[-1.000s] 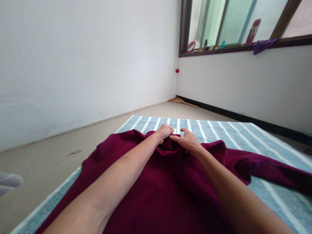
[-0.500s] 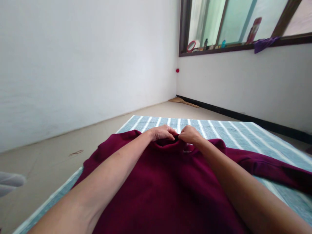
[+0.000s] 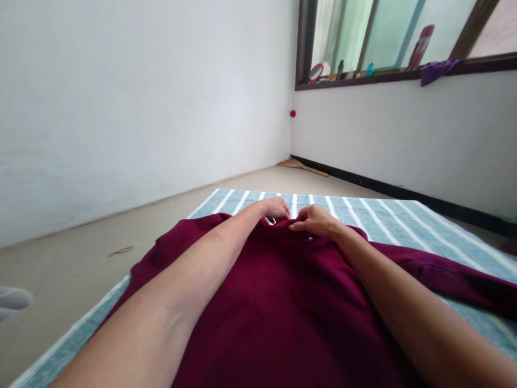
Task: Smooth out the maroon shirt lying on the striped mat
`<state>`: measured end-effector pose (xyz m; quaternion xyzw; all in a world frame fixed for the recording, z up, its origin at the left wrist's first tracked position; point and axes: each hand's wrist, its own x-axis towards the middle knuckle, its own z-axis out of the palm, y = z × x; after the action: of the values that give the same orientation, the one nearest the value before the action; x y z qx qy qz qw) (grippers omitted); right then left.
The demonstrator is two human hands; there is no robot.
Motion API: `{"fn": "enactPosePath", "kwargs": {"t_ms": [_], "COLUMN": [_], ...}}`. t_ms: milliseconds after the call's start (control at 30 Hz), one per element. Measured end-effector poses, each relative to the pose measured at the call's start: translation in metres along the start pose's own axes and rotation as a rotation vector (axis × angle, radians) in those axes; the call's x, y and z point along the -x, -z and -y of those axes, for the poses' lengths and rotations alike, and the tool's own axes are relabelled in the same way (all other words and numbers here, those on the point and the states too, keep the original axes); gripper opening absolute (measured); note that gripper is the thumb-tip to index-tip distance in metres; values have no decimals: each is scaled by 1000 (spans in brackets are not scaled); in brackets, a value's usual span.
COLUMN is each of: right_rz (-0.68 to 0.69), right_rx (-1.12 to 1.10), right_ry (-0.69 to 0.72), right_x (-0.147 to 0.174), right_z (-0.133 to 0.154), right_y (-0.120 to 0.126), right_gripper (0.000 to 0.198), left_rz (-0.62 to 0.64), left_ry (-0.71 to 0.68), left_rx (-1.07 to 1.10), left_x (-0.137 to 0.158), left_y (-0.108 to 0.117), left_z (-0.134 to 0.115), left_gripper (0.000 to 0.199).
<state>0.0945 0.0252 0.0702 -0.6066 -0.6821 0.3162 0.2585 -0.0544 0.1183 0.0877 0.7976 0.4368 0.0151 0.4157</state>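
Observation:
A maroon sweater lies spread on a blue mat with white stripes. Both my arms reach over it to its far edge, the collar. My left hand pinches the collar on the left side, fingers curled down into the fabric. My right hand grips the collar just to the right, the two hands almost touching. One sleeve stretches off to the right across the mat.
White walls meet in the far corner, with a small red ball there and a broom on the floor. A window sill holds bottles, a round mirror and a purple cloth. Grey fabric shows at the left edge.
My hands were apart on the collar, the right one with fingers spread. They closed together on the collar and it has been drawn flatter and a little farther away.

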Motion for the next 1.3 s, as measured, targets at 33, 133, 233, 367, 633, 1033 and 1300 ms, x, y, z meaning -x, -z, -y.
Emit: {"fn": "enactPosePath", "kwargs": {"t_ms": [33, 133, 233, 367, 633, 1033, 1300], "right_rz": [-36, -82, -93, -106, -77, -45, -91], "right_rx": [10, 6, -9, 23, 142, 89, 12], "right_ry": [-7, -6, -4, 25, 22, 148, 138], "right_x": [-2, -8, -12, -16, -12, -20, -33], "right_z": [-3, -10, -15, -18, -29, -35, -45], "right_y": [0, 1, 2, 2, 7, 10, 12], "right_gripper": [16, 19, 21, 29, 67, 31, 30], "left_rz": [0, 8, 3, -102, -237, -102, -195], "left_ry": [-17, -94, -133, -95, -116, -89, -248], "left_rx": [-11, -118, -317, -480, -482, -196, -173], "left_x": [5, 24, 39, 36, 19, 10, -14], "left_y": [5, 20, 28, 25, 24, 27, 20], "left_z": [-1, -2, 0, 1, -5, -44, -44], "left_gripper": [6, 18, 19, 10, 13, 4, 13]}}
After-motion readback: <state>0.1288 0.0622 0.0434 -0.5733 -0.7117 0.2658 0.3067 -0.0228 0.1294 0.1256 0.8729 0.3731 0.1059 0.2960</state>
